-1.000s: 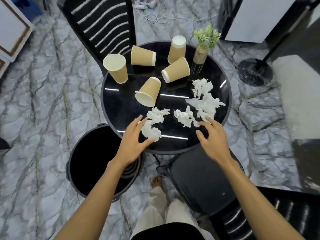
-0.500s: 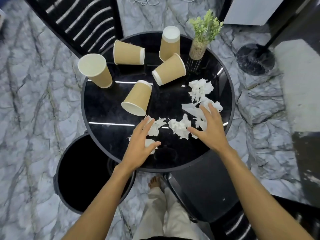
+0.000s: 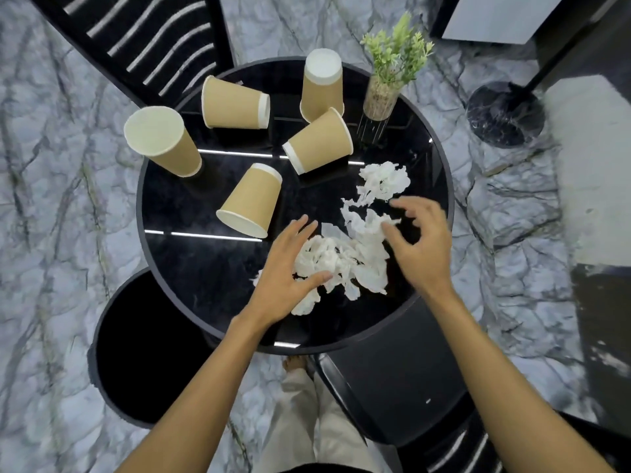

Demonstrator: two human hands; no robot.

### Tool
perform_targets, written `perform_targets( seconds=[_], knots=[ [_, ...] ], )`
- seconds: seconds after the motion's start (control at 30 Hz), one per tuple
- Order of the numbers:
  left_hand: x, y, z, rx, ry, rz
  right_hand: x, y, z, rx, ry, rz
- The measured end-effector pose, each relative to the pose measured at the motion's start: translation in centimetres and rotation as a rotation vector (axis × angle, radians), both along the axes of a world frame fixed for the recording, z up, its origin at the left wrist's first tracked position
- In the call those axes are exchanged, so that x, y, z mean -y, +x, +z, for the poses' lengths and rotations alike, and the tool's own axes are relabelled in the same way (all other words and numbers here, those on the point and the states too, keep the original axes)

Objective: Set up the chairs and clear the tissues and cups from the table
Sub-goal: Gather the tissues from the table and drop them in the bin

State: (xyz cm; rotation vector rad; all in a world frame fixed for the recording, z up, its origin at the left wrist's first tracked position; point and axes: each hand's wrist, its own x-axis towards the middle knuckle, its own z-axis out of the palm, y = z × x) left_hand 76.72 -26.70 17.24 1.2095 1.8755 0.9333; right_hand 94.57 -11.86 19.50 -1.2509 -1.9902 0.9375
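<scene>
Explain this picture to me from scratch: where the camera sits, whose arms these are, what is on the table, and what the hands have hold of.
There is no machine here. The single picture comes from a wide-angle camera worn on a person's head, looking forward and down, so the two bare arms coming in from the bottom are that person's own.

The round black table carries five tan paper cups. One stands upright at the far left edge, one stands upside down at the back, and three lie on their sides. A small potted plant stands at the back right.

Crumpled white tissues lie near the front edge. The left hand and right hand press in on the pile from either side, fingers spread, gathering it; nothing is lifted. Another tissue lies apart, untouched.

A black bin stands on the floor, front left.
</scene>
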Motion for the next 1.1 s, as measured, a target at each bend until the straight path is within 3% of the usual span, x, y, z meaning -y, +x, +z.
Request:
perform_targets(
  seconds=[0.1, 0.33, 0.63, 0.93, 1.1],
  knots=[
    [-0.5, -0.5, 0.4, -0.008, -0.024, -0.084, -5.2, -0.4, -0.9, 0.139, -0.072, 0.052],
    [1.4, -1.9, -2.4, -0.248, -0.028, -0.265, -9.1, -2.1, -4.8, 0.459, -0.105, 0.453],
    [1.1, -0.8, -4.2, -0.213, 0.084, -0.016, -3.1, 0.7, -5.3, 0.38, -0.007, 0.687],
    [0.7, 0.4, -4.6, -0.281, 0.093, -0.153, 1.8, 0.4, -7.4, 0.181, 0.068, 0.62],
    [0.9, 0.4, -5.6, -0.281, 0.206, -0.085, 2.2, 0.4, -8.2, 0.111, 0.148, 0.592]
  ],
)
